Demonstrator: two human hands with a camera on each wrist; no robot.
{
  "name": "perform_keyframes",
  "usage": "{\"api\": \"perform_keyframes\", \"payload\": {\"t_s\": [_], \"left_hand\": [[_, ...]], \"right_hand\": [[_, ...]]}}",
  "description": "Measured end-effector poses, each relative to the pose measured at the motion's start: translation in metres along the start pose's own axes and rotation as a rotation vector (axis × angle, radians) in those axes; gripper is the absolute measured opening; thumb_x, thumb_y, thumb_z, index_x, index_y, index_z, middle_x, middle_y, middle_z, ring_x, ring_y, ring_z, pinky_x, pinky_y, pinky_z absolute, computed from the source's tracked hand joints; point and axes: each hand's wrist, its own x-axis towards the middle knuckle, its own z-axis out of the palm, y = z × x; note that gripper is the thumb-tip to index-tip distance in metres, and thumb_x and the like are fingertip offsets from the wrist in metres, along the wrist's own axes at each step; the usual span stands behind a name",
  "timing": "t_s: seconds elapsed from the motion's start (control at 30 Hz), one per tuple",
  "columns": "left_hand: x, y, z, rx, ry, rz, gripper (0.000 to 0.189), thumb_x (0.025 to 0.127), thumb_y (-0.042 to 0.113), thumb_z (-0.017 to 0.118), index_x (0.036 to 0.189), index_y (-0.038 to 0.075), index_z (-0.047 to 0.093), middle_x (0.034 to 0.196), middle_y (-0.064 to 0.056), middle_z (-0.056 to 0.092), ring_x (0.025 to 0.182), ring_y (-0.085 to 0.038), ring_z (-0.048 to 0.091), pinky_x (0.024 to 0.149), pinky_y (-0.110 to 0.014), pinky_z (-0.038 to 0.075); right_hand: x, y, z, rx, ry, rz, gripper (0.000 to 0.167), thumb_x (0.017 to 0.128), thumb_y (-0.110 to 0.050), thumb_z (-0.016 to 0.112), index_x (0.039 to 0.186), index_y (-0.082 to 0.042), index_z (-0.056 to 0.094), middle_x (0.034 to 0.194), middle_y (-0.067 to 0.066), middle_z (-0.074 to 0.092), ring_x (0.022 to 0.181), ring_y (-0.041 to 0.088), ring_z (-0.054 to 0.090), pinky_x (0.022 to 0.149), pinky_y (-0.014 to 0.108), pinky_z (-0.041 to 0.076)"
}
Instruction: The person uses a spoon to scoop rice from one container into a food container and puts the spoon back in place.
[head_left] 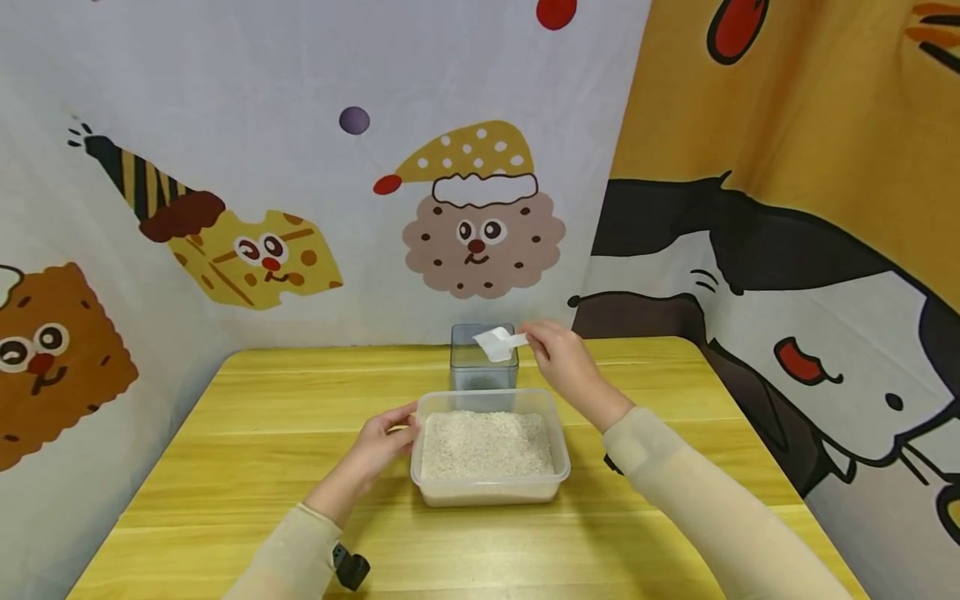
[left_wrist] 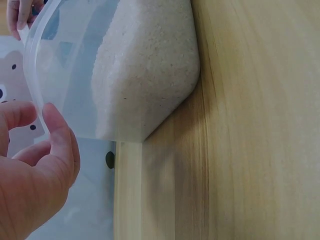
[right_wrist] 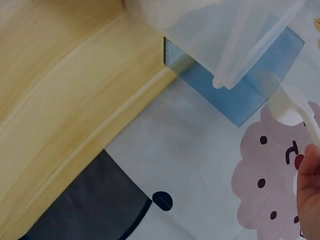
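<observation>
Pale sleeves (head_left: pixel 705 492) front the head view's tub (head_left: pixel 491 482) of grains (head_left: pixel 487 446), set on the counter (head_left: pixel 300 400) before a bluish bin (head_left: pixel 483 381). Left wrist: left grip (left_wrist: pixel 40 172) pinches the tub's rim, likely steadying it. Right wrist: right grip (right_wrist: pixel 309 192) pinches the scoop's (right_wrist: pixel 286 107) handle, apparently positioning its bowl by the bin.

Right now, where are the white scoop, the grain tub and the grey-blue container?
White scoop (head_left: pixel 495 343), head view, on its bowl.
Grain tub (head_left: pixel 491 493), head view, on its front wall.
Grey-blue container (head_left: pixel 483 380), head view, on its front wall.
</observation>
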Motion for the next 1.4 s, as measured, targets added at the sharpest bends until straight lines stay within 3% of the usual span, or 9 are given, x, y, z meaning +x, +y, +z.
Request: {"api": "perform_keyframes", "payload": {"t_s": [0.1,0.2,0.27,0.37,0.5,0.63,1.0,1.27,1.4], "left_hand": [[-0.001,0.000,0.000,0.001,0.006,0.001,0.048,0.090,0.002,0.057,0.137,-0.001,0.047,0.108,-0.009,0.050,0.090,-0.011,0.052,0.076,-0.022,0.052],[-0.001,0.001,0.000,-0.001,0.008,-0.002,0.048,0.090,0.001,0.057,0.137,-0.001,0.047,0.108,-0.010,0.050,0.091,-0.011,0.052,0.076,-0.023,0.052],[-0.002,0.001,0.001,0.002,0.008,-0.002,0.048,0.090,0.001,0.057,0.137,-0.001,0.047,0.109,-0.010,0.050,0.091,-0.011,0.053,0.077,-0.023,0.052],[-0.002,0.001,0.001,0.006,0.011,-0.001,0.048,0.090,0.001,0.056,0.137,-0.001,0.047,0.109,-0.011,0.050,0.091,-0.011,0.052,0.078,-0.024,0.052],[-0.002,0.001,0.001,0.008,0.012,-0.001,0.048,0.090,0.001,0.056,0.137,-0.001,0.047,0.110,-0.012,0.050,0.091,-0.011,0.052,0.078,-0.025,0.052],[-0.001,0.000,0.001,0.009,0.011,-0.002,0.048,0.091,0.001,0.056,0.138,-0.001,0.046,0.111,-0.013,0.050,0.091,-0.011,0.053,0.078,-0.026,0.052],[0.000,0.000,0.001,-0.002,0.004,-0.004,0.047,0.091,0.000,0.056,0.137,0.000,0.047,0.107,-0.008,0.050,0.089,-0.009,0.053,0.077,-0.024,0.052],[0.000,0.001,0.001,0.005,0.004,-0.003,0.047,0.091,0.002,0.056,0.137,0.000,0.047,0.110,-0.011,0.050,0.090,-0.010,0.052,0.077,-0.023,0.051],[0.000,0.001,0.001,0.000,0.004,-0.009,0.047,0.091,0.002,0.056,0.137,0.001,0.048,0.109,-0.010,0.050,0.090,-0.010,0.053,0.077,-0.024,0.051]], "right_hand": [[-0.002,0.001,0.001,0.020,0.016,0.004,0.018,0.094,-0.007,0.057,0.105,-0.006,0.070,0.102,0.009,0.068,0.087,0.022,0.064,0.072,0.034,0.056],[-0.004,0.003,0.000,0.102,0.035,0.083,0.019,0.095,-0.008,0.056,0.106,-0.005,0.070,0.101,0.011,0.068,0.078,0.021,0.062,0.061,0.031,0.053],[-0.005,0.005,-0.001,0.204,0.034,0.197,0.020,0.096,-0.010,0.054,0.108,-0.005,0.069,0.096,0.013,0.068,0.071,0.019,0.059,0.055,0.028,0.051],[-0.007,0.007,-0.005,0.478,0.024,0.430,0.022,0.098,-0.012,0.052,0.111,-0.002,0.066,0.087,0.016,0.066,0.068,0.018,0.058,0.052,0.026,0.051],[-0.009,0.010,-0.011,0.816,0.012,0.744,0.028,0.099,-0.014,0.048,0.118,0.004,0.060,0.078,0.006,0.064,0.065,0.012,0.057,0.054,0.022,0.051],[-0.013,0.014,-0.015,0.925,-0.026,0.906,0.031,0.100,-0.016,0.047,0.122,0.003,0.056,0.073,-0.004,0.063,0.063,0.006,0.055,0.054,0.018,0.049],[-0.023,0.012,-0.020,0.944,-0.062,0.907,0.030,0.100,-0.016,0.047,0.121,0.003,0.056,0.075,-0.003,0.062,0.067,0.008,0.055,0.055,0.017,0.048],[-0.043,0.002,-0.022,0.882,-0.081,0.810,0.029,0.099,-0.013,0.049,0.119,0.005,0.058,0.077,-0.001,0.063,0.066,0.010,0.054,0.055,0.020,0.049],[-0.058,-0.002,-0.017,0.830,-0.100,0.710,0.027,0.098,-0.010,0.050,0.117,0.008,0.059,0.077,0.003,0.064,0.065,0.010,0.055,0.054,0.022,0.050]]}}
